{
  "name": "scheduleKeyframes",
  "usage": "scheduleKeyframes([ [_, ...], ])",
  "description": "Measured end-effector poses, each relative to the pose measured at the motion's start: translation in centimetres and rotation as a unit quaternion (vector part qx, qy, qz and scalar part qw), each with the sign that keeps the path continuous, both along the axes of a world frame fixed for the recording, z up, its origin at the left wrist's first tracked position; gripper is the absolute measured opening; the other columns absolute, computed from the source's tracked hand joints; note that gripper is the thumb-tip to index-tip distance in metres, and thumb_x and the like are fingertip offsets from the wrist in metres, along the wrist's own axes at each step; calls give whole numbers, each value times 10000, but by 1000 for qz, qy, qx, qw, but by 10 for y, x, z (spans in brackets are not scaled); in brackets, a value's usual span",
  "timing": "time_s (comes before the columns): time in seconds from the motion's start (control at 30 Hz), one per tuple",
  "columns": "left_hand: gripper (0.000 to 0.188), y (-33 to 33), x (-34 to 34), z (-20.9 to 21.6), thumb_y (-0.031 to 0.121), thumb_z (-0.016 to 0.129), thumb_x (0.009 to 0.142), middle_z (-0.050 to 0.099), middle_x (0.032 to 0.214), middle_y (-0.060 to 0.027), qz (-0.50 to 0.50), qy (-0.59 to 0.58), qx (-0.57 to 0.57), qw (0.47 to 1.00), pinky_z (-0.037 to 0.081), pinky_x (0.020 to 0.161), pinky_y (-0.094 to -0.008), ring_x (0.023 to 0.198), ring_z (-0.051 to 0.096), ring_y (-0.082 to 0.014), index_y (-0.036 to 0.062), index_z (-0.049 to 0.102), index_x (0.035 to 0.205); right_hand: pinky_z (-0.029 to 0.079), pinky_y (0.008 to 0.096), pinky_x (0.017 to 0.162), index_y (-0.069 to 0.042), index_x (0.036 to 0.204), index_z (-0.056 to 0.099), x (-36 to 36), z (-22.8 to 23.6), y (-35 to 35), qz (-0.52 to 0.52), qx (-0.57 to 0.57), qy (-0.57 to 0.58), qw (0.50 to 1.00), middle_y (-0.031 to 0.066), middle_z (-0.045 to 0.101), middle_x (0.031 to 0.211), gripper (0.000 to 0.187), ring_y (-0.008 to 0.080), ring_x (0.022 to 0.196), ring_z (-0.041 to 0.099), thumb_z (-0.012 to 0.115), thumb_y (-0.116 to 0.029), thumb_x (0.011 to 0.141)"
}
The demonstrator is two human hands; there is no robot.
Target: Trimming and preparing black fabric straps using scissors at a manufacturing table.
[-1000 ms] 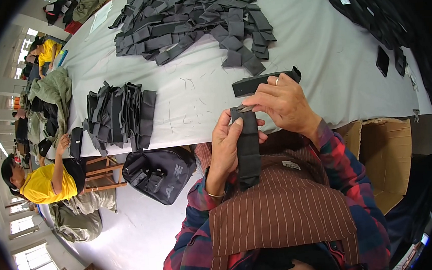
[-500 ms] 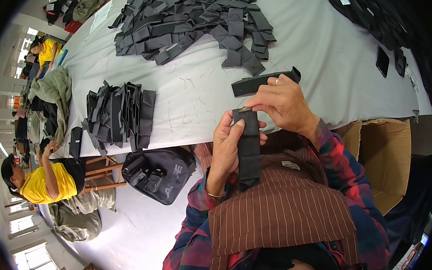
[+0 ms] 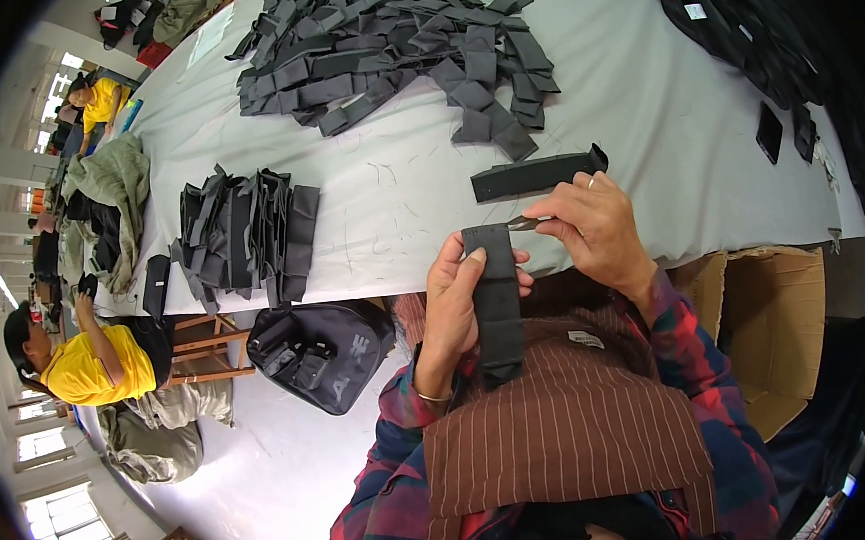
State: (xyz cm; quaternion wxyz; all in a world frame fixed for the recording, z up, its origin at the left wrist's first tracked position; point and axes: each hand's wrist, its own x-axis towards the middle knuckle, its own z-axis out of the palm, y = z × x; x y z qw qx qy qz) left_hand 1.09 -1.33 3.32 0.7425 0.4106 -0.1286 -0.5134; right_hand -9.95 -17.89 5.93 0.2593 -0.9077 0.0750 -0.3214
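Grey cloth covers the long work table [image 3: 397,187], which fills the upper middle of the view and runs from the near edge out to the far left; on its far part lies a broad heap of dark grey fabric strips [image 3: 387,47]; at the far right edge sits a pile of black pieces [image 3: 736,18]; nearer, on the left side of the table, stands a squared stack of folded dark strips [image 3: 244,233]; a cardboard box [image 3: 769,347] stands on the floor to the right, below the table edge; a black bag [image 3: 323,353] lies on the floor to the left, under the table edge; further left a person in a yellow shirt [image 3: 88,364] sits beside the table; a single black strip [image 3: 536,175] lies flat on the table near its front edge, just beyond the hands; the left hand [image 3: 450,309] is closed around a black fabric strip [image 3: 498,306], thumb pressed on its front, holding it upright just off the near table edge, above a brown striped apron [image 3: 564,431]; the right hand [image 3: 600,233] pinches a small metal tool [image 3: 523,224] whose tip meets the strip's top right corner.
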Motion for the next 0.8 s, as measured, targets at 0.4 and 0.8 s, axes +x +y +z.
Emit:
scheduleKeyframes([
  [0.4, 318, -4, 10, -15, 59, 378, 944, 609, 1020, -212, 40, 28, -27, 998, 565, 744, -387, 855, 650, -285, 85, 378, 1262, 368, 335, 617, -125, 925, 665, 8, 2, 23, 48, 85, 10, 995, 34, 539, 706, 251, 240, 651, 529, 739, -198, 697],
  [0.8, 298, -12, 9, -16, 271, 471, 959, 615, 946, -87, 43, 116, 13, 992, 532, 750, -327, 868, 614, -185, 26, 545, 1114, 453, 311, 600, -11, 859, 623, 46, -22, 12, -45, 178, -4, 983, 135, 625, 765, 137, 259, 664, 598, 693, -73, 759],
])
